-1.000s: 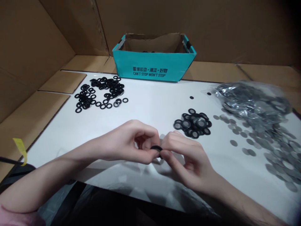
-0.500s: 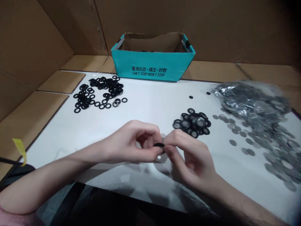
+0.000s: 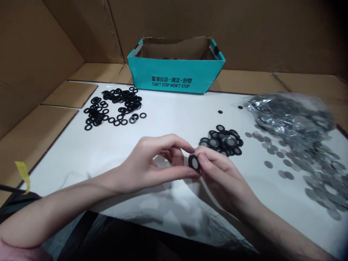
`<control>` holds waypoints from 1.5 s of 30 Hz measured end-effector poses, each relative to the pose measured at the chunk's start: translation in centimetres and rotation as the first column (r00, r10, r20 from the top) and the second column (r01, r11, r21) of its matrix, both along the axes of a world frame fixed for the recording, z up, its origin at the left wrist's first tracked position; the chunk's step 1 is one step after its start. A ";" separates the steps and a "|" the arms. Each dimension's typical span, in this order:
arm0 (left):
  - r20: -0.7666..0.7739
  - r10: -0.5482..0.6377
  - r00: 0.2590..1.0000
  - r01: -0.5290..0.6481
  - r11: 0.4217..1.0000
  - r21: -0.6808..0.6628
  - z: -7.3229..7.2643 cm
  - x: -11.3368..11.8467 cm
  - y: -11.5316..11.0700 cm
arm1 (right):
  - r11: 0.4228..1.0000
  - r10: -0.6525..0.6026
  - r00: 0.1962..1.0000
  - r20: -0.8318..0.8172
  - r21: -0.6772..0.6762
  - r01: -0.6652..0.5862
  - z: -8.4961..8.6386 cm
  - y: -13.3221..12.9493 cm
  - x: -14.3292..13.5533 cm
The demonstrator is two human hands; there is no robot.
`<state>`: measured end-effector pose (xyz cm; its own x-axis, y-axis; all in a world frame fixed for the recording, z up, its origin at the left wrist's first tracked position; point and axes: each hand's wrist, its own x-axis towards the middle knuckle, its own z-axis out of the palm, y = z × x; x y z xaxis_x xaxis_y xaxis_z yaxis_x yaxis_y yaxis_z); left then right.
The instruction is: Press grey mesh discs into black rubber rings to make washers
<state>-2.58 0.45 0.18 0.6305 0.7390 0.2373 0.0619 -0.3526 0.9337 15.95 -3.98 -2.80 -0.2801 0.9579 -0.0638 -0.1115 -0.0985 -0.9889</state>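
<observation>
A black ring with a grey disc in its centre (image 3: 194, 163) is tilted up between my two hands above the white table. My right hand (image 3: 221, 170) pinches its right edge between thumb and fingers. The thumb and index finger of my left hand (image 3: 160, 159) reach round its lower and upper edges, holding it too. Behind my right hand lies a pile of black rings with grey centres (image 3: 223, 139). Loose black rings (image 3: 123, 103) are scattered at the back left. Many grey discs (image 3: 323, 181) spread over the right side.
A turquoise box (image 3: 176, 74) stands at the back, with dark items partly visible inside. A clear plastic bag of discs (image 3: 290, 116) lies at the right. Cardboard walls (image 3: 223, 32) surround the white table (image 3: 168, 105). Two small dark discs lie near the bag.
The ring has turned from nearly edge-on to face the camera, showing its grey centre. My left index finger has stretched out, and my right hand has shifted slightly.
</observation>
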 end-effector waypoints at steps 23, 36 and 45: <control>-0.061 0.034 0.998 -0.024 0.986 0.166 0.3 -0.1 -0.2 | 0.999 0.036 0.990 0.133 0.014 -0.038 1.0 0.0 -0.2; -0.001 0.042 0.999 -0.041 0.989 0.142 0.2 -0.1 -0.2 | 0.998 -0.053 0.992 0.111 0.025 0.051 0.9 -0.2 0.1; -0.002 0.049 0.999 -0.047 0.970 0.238 -0.1 -0.3 0.0 | 0.977 -0.208 0.970 0.124 0.072 0.201 0.5 -0.2 0.4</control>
<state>-2.92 0.42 0.09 0.5982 0.6913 0.4052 0.0911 -0.5610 0.8228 16.40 -4.18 -2.26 -0.0708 0.9971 -0.0286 0.0070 -0.0282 -0.9996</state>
